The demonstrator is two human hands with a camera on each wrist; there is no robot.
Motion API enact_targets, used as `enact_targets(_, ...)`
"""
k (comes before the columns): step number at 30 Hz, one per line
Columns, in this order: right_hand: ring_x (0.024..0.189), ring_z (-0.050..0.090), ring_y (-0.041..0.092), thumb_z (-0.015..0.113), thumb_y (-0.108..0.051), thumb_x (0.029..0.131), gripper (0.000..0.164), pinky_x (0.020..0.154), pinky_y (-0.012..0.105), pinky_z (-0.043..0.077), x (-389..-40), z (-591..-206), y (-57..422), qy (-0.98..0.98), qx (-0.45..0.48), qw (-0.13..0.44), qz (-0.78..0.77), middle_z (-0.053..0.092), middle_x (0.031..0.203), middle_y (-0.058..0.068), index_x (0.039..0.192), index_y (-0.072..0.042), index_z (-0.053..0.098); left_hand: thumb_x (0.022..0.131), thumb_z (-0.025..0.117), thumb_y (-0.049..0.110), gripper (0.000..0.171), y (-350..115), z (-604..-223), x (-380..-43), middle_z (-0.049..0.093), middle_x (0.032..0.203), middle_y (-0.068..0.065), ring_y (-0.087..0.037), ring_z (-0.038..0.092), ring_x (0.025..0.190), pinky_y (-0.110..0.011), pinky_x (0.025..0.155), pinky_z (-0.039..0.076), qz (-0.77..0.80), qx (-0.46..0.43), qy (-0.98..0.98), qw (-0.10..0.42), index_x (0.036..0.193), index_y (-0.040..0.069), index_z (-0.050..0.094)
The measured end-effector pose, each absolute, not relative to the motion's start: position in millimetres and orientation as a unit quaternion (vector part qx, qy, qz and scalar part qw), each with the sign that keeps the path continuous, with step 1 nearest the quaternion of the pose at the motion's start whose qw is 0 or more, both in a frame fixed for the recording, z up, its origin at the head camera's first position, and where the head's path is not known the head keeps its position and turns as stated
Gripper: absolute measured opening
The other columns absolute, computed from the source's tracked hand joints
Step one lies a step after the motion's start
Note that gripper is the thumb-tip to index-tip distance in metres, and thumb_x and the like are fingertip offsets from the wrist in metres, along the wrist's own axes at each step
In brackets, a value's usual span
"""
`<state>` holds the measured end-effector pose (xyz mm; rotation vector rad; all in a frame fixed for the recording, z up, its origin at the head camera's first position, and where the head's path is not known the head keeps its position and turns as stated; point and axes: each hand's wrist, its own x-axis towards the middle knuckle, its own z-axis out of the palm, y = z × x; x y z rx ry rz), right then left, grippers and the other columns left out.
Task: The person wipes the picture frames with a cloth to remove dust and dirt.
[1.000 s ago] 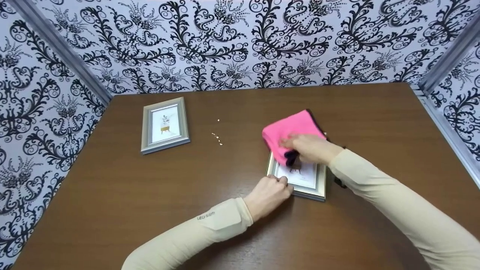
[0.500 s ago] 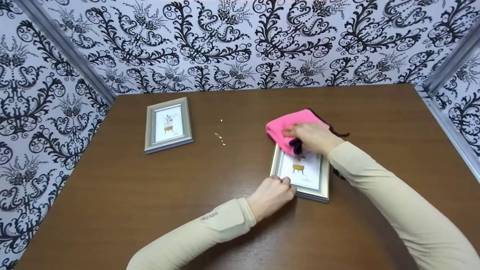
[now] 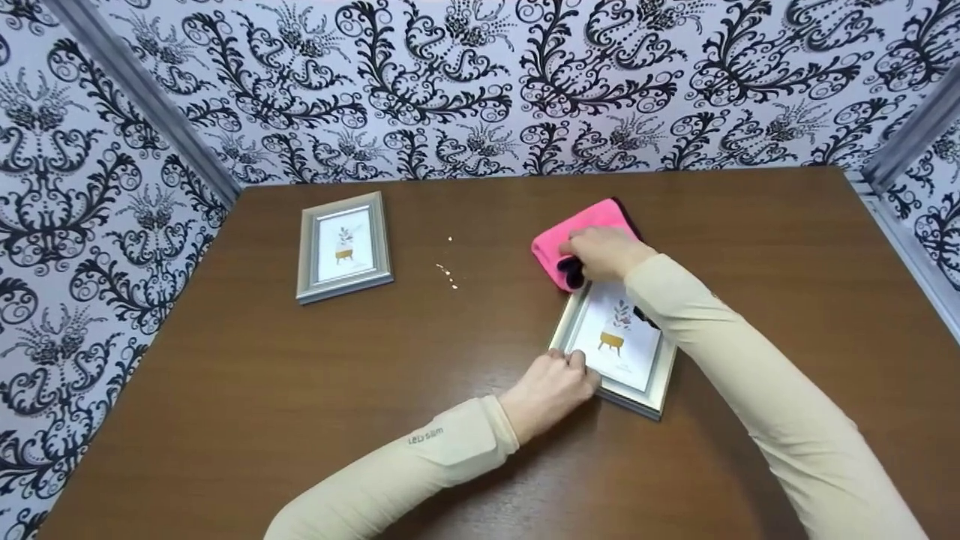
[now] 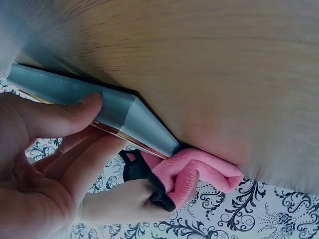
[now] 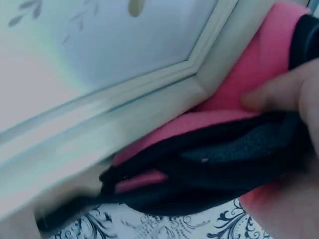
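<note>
My left hand [image 3: 551, 390] grips the near left edge of a light-coloured picture frame [image 3: 619, 356], which lies at an angle on the table. In the left wrist view its thumb presses the frame's side [image 4: 94, 102], with the other fingers at the opposite face. My right hand [image 3: 604, 253] holds a folded pink cloth [image 3: 585, 219] with black trim at the frame's far left corner. From the right wrist, the cloth [image 5: 234, 97] lies against the frame's border [image 5: 149, 119], and a black strap [image 5: 70, 209] hangs from it. The right forearm covers the frame's far right part.
A second picture frame [image 3: 345, 247] with a similar plant print lies on the brown table [image 3: 300, 390] at the back left. Several small pale bits [image 3: 448, 276] are scattered between the two frames. Patterned walls [image 3: 465, 90] stand behind and at both sides.
My right hand has slid the cloth away from me, off the print toward the far corner, uncovering more of the picture. The frame has turned slightly; my left hand keeps its hold.
</note>
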<state>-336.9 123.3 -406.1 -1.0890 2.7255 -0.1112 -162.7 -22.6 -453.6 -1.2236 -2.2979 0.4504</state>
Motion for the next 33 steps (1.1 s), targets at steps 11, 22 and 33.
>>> enact_targets(11,0.086,0.058,0.021,0.073,-0.012,0.080,0.020,0.080,0.039,0.048,-296,-397,98,0.877,-0.439,0.191,-0.039,0.066,0.094,0.003,0.099,-0.011,0.070,0.081,0.063,0.009,0.014,-22,-458,-163,0.053,0.069,0.002,-0.010,0.052,0.056,-0.023,0.049,0.043,0.173,-0.436,-0.837,0.281,0.079,0.022,0.069)
enact_targets(22,0.084,0.062,0.023,0.067,-0.001,0.083,0.023,0.079,0.040,0.050,-320,-396,133,0.908,-0.380,0.172,-0.045,0.068,0.092,0.003,0.101,-0.014,0.072,0.083,0.059,0.006,0.016,-18,-462,-160,0.049,0.066,0.004,-0.006,0.049,0.057,-0.022,0.053,0.044,0.189,-0.432,-0.837,0.278,0.077,0.020,0.065)
enact_targets(33,0.106,0.058,0.036,0.065,0.003,0.084,0.035,0.096,0.049,0.043,-325,-404,149,0.908,-0.400,0.116,-0.031,0.061,0.113,0.015,0.117,-0.007,0.064,0.083,0.060,0.007,0.015,-18,-462,-160,0.051,0.066,0.003,-0.007,0.049,0.056,-0.023,0.052,0.042,0.183,-0.430,-0.841,0.274,0.078,0.019,0.067)
